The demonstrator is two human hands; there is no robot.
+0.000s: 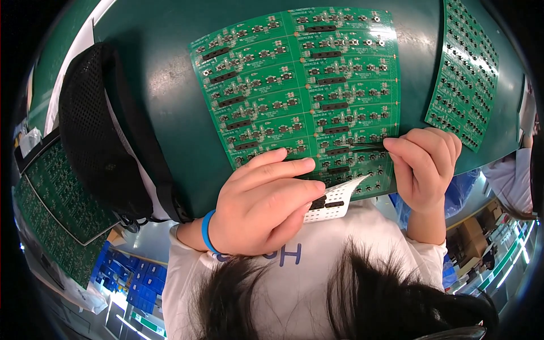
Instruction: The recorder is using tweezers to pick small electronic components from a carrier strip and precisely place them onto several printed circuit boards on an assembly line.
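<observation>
A large green circuit board panel (298,76) lies before me, divided into two columns of small boards with black buttons and parts. Many of these boards bear a dark oblong strip (331,81). My left hand (263,195), with a blue band at the wrist, pinches a white dotted sheet (347,191) over the panel's near edge; several black strips sit on that sheet. Dark, thin tweezers (369,147) are gripped in my right hand (422,161). Their tips reach a black strip (339,151) low in the right column; whether they touch it cannot be made out.
Another green panel (466,73) lies at the right of the dark green table (170,73). A black mesh bag with a strap (102,124) rests on the left. Beyond it are more green panels (56,198). Blue bins (139,280) stand below left, cardboard boxes (471,233) below right.
</observation>
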